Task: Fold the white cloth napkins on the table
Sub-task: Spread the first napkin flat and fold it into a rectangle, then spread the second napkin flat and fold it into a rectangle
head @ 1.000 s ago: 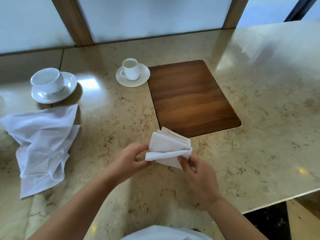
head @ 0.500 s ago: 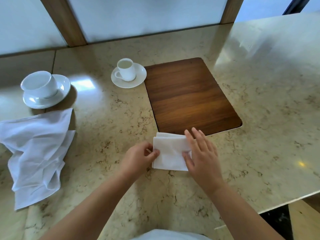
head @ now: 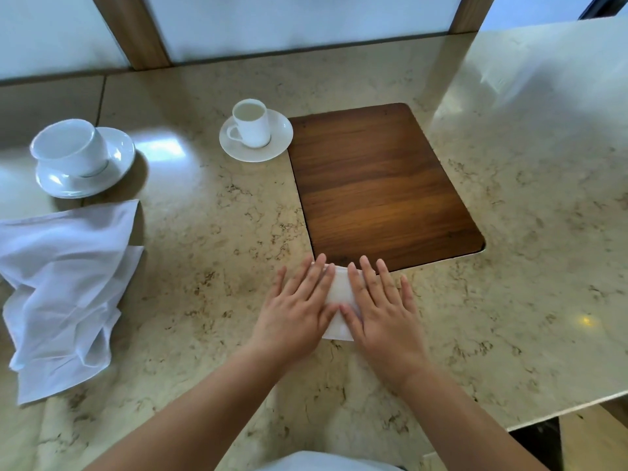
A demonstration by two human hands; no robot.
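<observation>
Both hands (head: pixel 299 311) (head: pixel 384 314) flat, fingers straight, pressing folded napkin (head: pixel 339 294) just below wood inset (head: pixel 380 185). Next: grab loose napkin (head: pixel 64 287), far left.

Both bare forearms reach forward from the bottom edge, converging toward the middle. The left hand (head: pixel 299 307) and right hand (head: pixel 382 309) lie palm-down side by side — fingers straight, slightly spread, pointing away from the body — thumbs nearly touching, wrists flat, no grip closed on anything.
</observation>
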